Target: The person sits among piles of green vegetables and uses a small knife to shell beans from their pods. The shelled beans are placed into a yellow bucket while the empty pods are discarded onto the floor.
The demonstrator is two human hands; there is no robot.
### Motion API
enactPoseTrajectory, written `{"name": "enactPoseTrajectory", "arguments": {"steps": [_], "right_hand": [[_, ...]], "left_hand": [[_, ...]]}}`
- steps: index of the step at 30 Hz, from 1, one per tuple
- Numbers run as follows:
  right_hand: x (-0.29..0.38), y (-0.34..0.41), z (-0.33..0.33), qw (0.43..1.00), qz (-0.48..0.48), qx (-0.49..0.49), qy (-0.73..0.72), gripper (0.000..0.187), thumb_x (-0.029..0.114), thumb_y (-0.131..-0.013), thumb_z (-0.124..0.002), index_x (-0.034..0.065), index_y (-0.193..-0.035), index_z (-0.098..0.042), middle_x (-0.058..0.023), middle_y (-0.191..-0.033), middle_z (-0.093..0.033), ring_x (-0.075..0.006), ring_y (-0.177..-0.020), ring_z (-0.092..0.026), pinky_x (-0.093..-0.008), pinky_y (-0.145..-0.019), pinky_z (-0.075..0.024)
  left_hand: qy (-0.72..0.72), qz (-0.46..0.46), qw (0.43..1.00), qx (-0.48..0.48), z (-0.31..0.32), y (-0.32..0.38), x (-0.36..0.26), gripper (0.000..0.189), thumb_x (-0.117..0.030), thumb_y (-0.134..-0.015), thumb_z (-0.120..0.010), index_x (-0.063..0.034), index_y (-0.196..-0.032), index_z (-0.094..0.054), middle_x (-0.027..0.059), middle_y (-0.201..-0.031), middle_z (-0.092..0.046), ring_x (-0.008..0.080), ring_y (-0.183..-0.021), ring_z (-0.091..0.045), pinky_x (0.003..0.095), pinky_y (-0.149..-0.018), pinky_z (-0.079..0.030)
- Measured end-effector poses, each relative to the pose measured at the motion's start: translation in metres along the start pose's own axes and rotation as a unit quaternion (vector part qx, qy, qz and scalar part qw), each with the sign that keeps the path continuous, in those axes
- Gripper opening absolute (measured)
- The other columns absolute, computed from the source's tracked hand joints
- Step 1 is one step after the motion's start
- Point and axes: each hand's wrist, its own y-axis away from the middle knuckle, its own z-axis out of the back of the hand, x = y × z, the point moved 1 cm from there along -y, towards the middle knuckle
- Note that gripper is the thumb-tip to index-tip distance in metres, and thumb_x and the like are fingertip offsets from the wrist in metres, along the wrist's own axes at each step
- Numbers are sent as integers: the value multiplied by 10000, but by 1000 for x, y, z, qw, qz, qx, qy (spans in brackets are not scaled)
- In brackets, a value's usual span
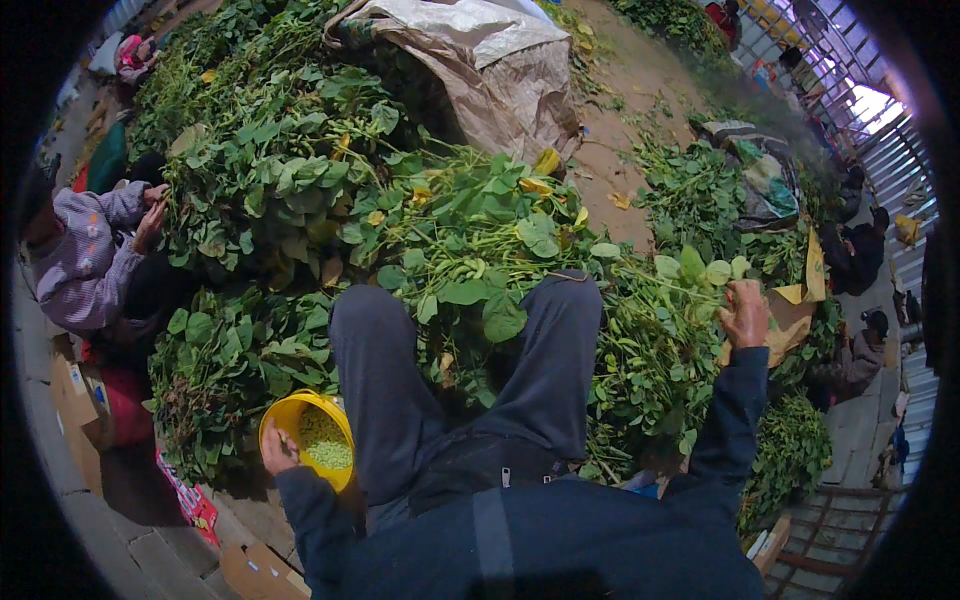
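Observation:
My left hand [279,450] grips the rim of a yellow plastic bucket [271,412], which is tilted beside my left knee and partly filled with shelled green beans [330,453]. At the right, my right hand [746,315] is at the end of a leafy green stalk [691,266], its fingers curled at the stem; the fingertips are partly hidden. Uprooted bean plants with green pods [465,268] lie heaped in front of my knees and between them. More podded plants [637,352] lie between my right knee and right arm.
A large woven sack [517,82] lies ahead on the plant heap, and another sack [772,180] is at the right. A person in a checked top [90,262] sits close at the left, hands at the plants. Other people sit along the right. Cardboard [259,574] lies at lower left.

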Motion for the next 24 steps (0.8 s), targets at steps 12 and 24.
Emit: {"name": "enactPoseTrajectory", "arguments": {"steps": [12,24], "right_hand": [[318,-104,-215,959,24,241,-148,329,336,-778,-770,88,-975,-680,-181,-894,-688,-390,-840,-662,-484,-703,-517],[242,-97,-153,760,-83,294,-573,327,207,-794,-761,8,-1041,-684,-61,-922,-693,-172,-812,-642,-337,-741,-510]], "left_hand": [[-550,-119,827,5,33,4,84,549,105,-809,-604,-81,-1327,-613,161,-1574,-310,353,-1409,-349,413,-1160,-296],[-57,-236,946,215,-228,94,-132,310,-28,-970,-511,5,-1269,-590,115,-1257,-617,203,-1053,-636,318,-844,-551]]}}
